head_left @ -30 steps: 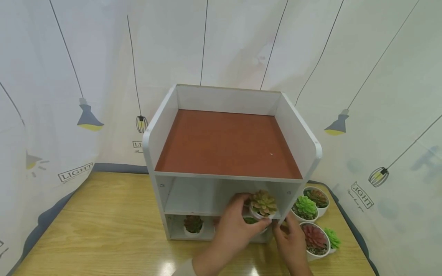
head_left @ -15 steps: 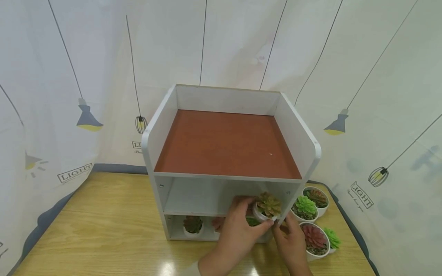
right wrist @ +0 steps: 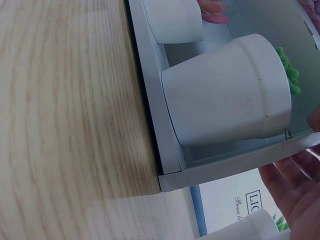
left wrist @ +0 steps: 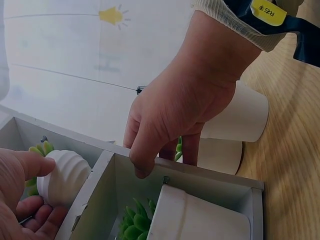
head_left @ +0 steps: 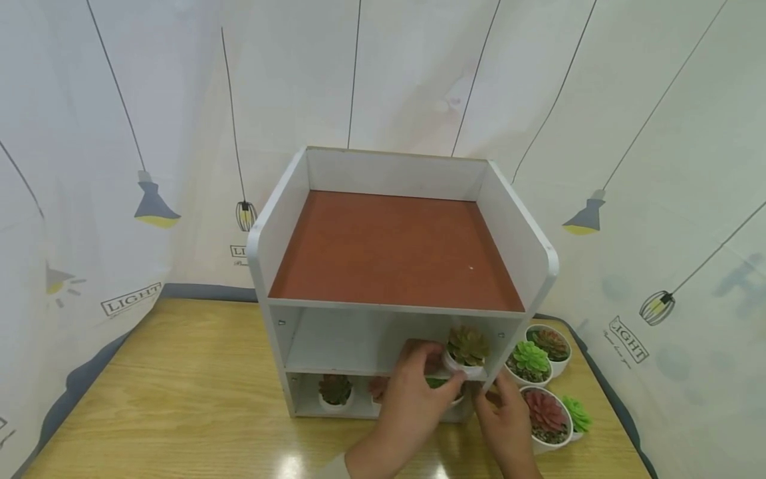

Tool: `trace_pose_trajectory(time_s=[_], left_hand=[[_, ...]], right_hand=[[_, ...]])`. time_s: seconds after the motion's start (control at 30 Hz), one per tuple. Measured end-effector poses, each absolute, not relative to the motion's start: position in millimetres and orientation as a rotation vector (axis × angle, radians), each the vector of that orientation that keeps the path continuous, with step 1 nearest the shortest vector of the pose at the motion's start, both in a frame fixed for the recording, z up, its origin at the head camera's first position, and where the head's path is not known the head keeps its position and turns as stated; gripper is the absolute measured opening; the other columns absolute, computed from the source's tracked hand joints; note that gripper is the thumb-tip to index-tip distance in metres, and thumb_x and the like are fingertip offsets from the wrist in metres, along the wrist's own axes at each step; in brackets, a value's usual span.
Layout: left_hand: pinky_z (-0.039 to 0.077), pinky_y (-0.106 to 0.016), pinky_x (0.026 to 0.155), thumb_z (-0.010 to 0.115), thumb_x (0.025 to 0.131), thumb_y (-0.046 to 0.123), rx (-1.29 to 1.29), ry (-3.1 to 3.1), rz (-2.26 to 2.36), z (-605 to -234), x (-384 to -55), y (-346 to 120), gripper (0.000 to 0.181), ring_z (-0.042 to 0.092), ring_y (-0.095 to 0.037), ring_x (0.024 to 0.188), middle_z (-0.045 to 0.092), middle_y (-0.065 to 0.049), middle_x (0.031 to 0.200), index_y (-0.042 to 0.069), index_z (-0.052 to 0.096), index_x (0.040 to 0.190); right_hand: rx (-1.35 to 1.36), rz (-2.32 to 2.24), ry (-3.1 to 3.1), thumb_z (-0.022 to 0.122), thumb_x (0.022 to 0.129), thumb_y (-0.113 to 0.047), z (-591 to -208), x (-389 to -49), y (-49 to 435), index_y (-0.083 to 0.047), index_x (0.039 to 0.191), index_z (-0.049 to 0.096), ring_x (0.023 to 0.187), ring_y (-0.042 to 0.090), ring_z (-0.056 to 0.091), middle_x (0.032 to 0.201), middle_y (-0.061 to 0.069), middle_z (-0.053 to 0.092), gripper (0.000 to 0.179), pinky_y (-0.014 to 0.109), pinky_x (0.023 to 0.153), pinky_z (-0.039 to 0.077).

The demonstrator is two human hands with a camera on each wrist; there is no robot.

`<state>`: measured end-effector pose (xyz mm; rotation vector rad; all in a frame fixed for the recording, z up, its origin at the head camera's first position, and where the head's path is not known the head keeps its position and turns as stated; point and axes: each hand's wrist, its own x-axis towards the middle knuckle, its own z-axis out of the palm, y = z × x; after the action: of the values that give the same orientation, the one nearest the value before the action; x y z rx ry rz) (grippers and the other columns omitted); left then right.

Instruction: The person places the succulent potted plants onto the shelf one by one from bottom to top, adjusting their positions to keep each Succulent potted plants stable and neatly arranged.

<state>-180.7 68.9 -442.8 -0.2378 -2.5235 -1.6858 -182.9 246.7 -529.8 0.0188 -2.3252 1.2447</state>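
Note:
My left hand holds a small white ribbed pot with a yellowish-green succulent, thumb and fingers on either side. This potted succulent stands upright at the right end of the middle shelf, near its front edge. My right hand grips the front edge of the white shelf unit's right side panel, thumb inside and fingers outside. Below, the bottom compartment bears a dark red-green potted succulent, a pink one partly behind my left hand, and a green one in a white pot.
Right of the unit, several potted succulents stand close together on the wooden table: a red one, a bright green one and a reddish-green one among them. The unit's top has a brown surface with raised white sides.
My left hand has shifted slightly right with the yellowish-green succulent, which has gone from tilted to upright over the middle shelf's right end. My right hand has stayed on the side panel.

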Motion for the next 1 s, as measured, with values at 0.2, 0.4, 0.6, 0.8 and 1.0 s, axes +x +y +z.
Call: trace_pose_trajectory(time_s=[0.2, 0.4, 0.6, 0.8, 1.0], left_hand=[[0.052, -0.021, 0.08, 0.082, 0.091, 0.033, -0.259, -2.46, -1.607, -444.1, -184.1, 72.2, 0.026, 0.064, -0.006, 0.097, 0.062, 0.01, 0.108, 0.022, 0.067, 0.109], [0.048, -0.017, 0.073, 0.081, 0.091, 0.028, -0.296, -2.423, -1.588, -444.0, -187.6, 73.6, 0.014, 0.062, 0.001, 0.086, 0.063, 0.011, 0.094, 0.022, 0.069, 0.095], [0.052, -0.016, 0.072, 0.081, 0.09, 0.02, -0.349, -2.381, -1.605, -443.6, -189.6, 75.3, 0.011, 0.061, 0.001, 0.082, 0.065, 0.008, 0.092, 0.018, 0.07, 0.091], [0.052, -0.015, 0.069, 0.079, 0.091, 0.016, -0.4, -2.373, -1.601, -444.3, -189.7, 76.1, 0.01, 0.06, 0.002, 0.08, 0.066, 0.007, 0.09, 0.018, 0.07, 0.088], [0.05, -0.019, 0.071, 0.077, 0.094, 0.02, -0.363, -2.435, -1.648, -441.9, -185.0, 70.5, 0.01, 0.061, 0.002, 0.082, 0.065, 0.012, 0.091, 0.024, 0.069, 0.089]], right_hand=[[0.016, 1.252, -2.313, 0.067, 0.095, 0.004, -531.6, -185.1, 247.1, -0.014, 0.139, 0.064, 0.119, -0.017, 0.05, 0.138, 0.007, 0.065, 0.048, 0.016, 0.085, 0.058], [-0.007, 1.236, -2.326, 0.069, 0.095, 0.002, -533.2, -186.8, 247.7, -0.014, 0.138, 0.064, 0.118, -0.018, 0.05, 0.135, 0.005, 0.066, 0.047, 0.015, 0.086, 0.058], [0.007, 1.254, -2.314, 0.068, 0.095, 0.002, -532.8, -186.4, 245.9, -0.013, 0.137, 0.065, 0.118, -0.017, 0.051, 0.134, 0.003, 0.066, 0.044, 0.016, 0.085, 0.058], [0.035, 1.272, -2.274, 0.068, 0.095, 0.004, -530.8, -185.4, 244.1, -0.013, 0.134, 0.066, 0.117, -0.015, 0.052, 0.132, 0.005, 0.066, 0.043, 0.009, 0.083, 0.055], [0.045, 1.263, -2.279, 0.069, 0.095, 0.003, -529.7, -184.8, 244.2, -0.014, 0.133, 0.067, 0.115, -0.015, 0.053, 0.13, 0.003, 0.067, 0.042, 0.012, 0.083, 0.056]])
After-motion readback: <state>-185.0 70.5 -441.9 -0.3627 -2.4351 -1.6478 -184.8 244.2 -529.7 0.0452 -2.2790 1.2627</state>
